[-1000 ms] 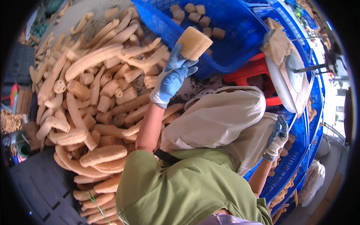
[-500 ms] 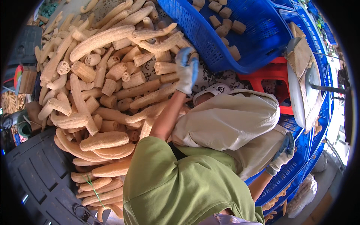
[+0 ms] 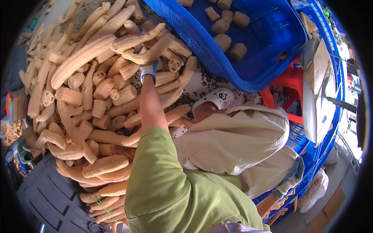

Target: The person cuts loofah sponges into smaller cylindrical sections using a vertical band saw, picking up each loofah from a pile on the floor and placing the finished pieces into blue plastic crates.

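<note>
A big heap of dried tan loofahs [image 3: 83, 62] spreads across the left side, some long and curved, others short cut-looking pieces. My left hand [image 3: 149, 73], in a white and blue glove, reaches into the heap's right part. Its fingers are hidden beneath a curved loofah [image 3: 149, 55], so their grip does not show. Just right of the hand lie a loofah end with holes [image 3: 175, 64] and a bent loofah [image 3: 189, 72]. My right hand [image 3: 290, 178], gloved too, rests against my trouser leg at the lower right, its fingers stretched along the cloth with nothing visible in them.
A blue plastic basket [image 3: 268, 64] holding several short loofah pieces [image 3: 220, 26] stands at the upper right, above a red stool [image 3: 293, 87]. A board [image 3: 316, 77] stands beside it. Blue crates line the right; dark seeds dot the floor.
My left hand has moved left and deeper into the heap, its fingers going under a loofah. My view has shifted, carrying the heap leftward. The right hand stays by my leg.
</note>
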